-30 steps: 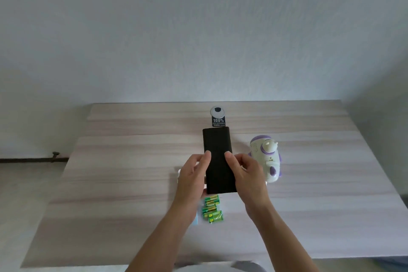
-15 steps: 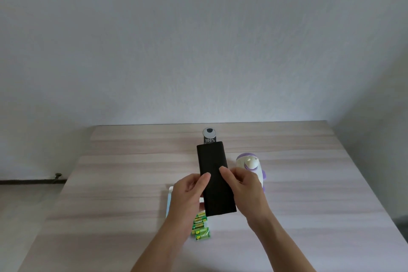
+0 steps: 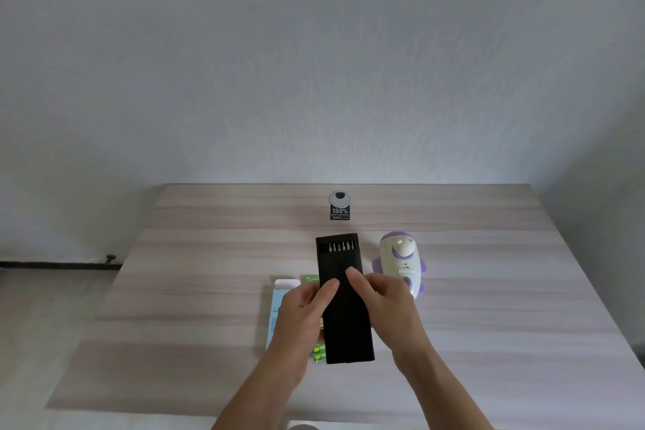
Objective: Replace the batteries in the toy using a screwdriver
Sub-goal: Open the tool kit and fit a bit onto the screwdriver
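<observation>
And the black screwdriver case (image 3: 343, 304) has slid open since a moment ago, a row of silver bits showing at its far end, so a driver looks close to hand! Left hand (image 3: 302, 316) and right hand (image 3: 387, 304) both pinch it above the table (image 3: 209, 290). The white-and-purple toy (image 3: 401, 263) lies just right, untouched; green batteries (image 3: 319, 353) peek underneath

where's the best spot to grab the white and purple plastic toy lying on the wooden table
Grip the white and purple plastic toy across its narrower white middle, coming from above: it lies lengthwise on the wooden table, purple fins sticking out at the sides. Approach from the right, since the black screwdriver case sits to its left.
</observation>
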